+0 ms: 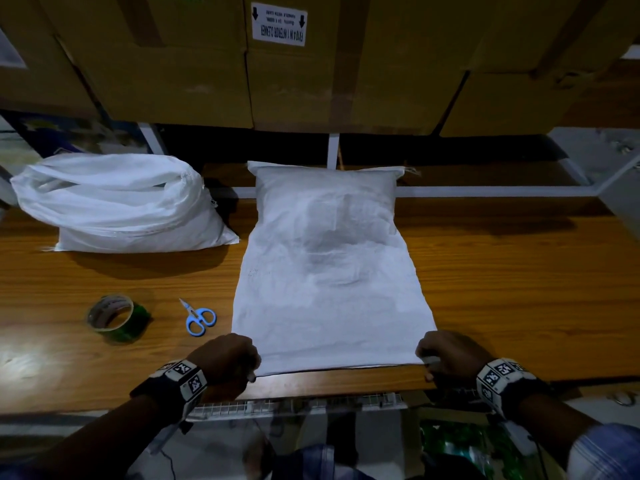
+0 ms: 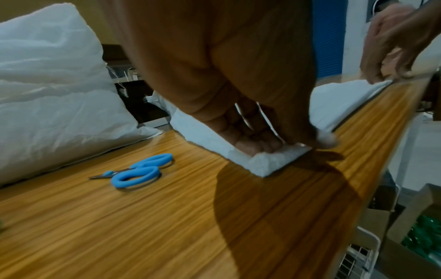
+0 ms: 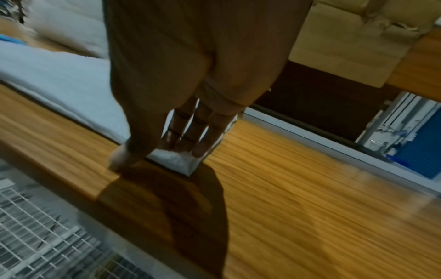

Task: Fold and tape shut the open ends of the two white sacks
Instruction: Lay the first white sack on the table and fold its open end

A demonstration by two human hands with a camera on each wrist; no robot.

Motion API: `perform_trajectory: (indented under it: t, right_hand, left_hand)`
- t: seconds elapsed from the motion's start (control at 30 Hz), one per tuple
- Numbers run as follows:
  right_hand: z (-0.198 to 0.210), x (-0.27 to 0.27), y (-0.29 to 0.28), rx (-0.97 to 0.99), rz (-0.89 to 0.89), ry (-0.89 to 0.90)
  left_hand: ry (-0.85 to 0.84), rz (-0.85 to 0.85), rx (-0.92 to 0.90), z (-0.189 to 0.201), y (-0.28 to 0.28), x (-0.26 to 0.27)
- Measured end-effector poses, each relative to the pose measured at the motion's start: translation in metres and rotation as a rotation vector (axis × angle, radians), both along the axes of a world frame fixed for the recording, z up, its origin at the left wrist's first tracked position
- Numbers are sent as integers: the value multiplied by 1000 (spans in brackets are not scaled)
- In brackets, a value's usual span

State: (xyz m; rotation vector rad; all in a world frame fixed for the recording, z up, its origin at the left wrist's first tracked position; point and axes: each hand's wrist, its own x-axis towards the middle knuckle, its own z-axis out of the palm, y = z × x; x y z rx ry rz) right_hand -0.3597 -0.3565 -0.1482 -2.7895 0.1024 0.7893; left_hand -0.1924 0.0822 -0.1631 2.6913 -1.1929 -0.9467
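Observation:
A flat white sack [image 1: 325, 265] lies in the middle of the wooden table [image 1: 502, 289], its open end toward me at the near edge. My left hand [image 1: 252, 367] pinches the near left corner, thumb under and fingers on top; the left wrist view shows this grip [image 2: 291, 145] on the corner [image 2: 267, 162]. My right hand [image 1: 426, 362] pinches the near right corner of the sack [image 3: 59, 75] in the same way [image 3: 152, 153]. A second, fuller white sack [image 1: 117, 202] sits at the back left, its mouth bunched.
A green tape roll [image 1: 112, 317] and blue-handled scissors [image 1: 197, 318] lie on the table left of the flat sack. Cardboard boxes [image 1: 311, 64] are stacked behind. A white wire rack [image 1: 294, 405] sits below the table's near edge.

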Motion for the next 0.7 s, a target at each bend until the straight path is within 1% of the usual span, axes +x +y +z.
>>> perform_trajectory:
  t: [0.07,0.13,0.17,0.2,0.27,0.33,0.43,0.57,0.63,0.7]
  right_hand:
    - [-4,-2,-5,-2,14,-9]
    - [-5,0,-5,-26,24,-27]
    - [-4,1,-5,-26,31,-45]
    - [0,3,-2,-23,51,-35]
    - [2,5,-4,-17,66,-17]
    - [4,8,-4,-10,53,-2]
    - [3,8,-5,27,19,-80]
    - [6,5,2,10,-18,-70]
    - [1,4,-4,15,-118,-56]
    - [-2,4,-7,9,-138,-66]
  left_hand:
    - [41,-5,-24,0,5,3]
    - [115,51,-39,-4,15,8]
    - [124,81,-50,-3,17,10]
    - [104,80,-69,-2,17,11]
    - [84,72,-46,3,14,11]
    - [125,108,-47,6,10,13]
    - [151,175,-173,-5,18,21]
    - [124,153,-88,-11,16,23]
    - [145,192,-97,-14,14,24]
    - [127,216,-72,-11,9,27]
